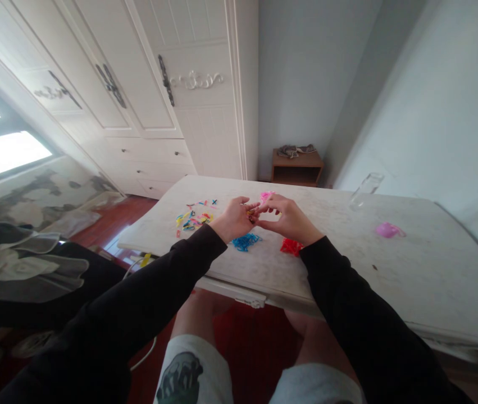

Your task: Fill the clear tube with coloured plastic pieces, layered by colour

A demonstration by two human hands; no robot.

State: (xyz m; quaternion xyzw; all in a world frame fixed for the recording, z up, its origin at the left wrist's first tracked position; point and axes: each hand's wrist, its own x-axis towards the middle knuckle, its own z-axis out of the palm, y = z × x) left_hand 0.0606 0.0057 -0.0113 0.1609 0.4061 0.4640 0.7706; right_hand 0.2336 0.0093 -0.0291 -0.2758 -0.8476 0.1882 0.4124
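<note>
My left hand (237, 219) is turned palm up over the table, cupping a few small rubber bands (250, 213), some of them yellow. The thumb and fingertips of my right hand (286, 216) meet at that palm in a pinch; what sits between them is too small to make out. A mixed-colour scatter of rubber bands (194, 220) lies left of my hands. Just below them are a blue pile (245, 242) and a red pile (291, 247), the red one partly under my right wrist. Behind my fingers shows a pink pile (266, 196), partly hidden.
On the white table (331, 280), a clear glass (365, 191) stands towards the back right, with a pink pouch-like item (387, 229) farther right. A white wardrobe (205, 123) and a small brown cabinet (297, 168) are beyond. Dark clothing (32, 275) lies at the left.
</note>
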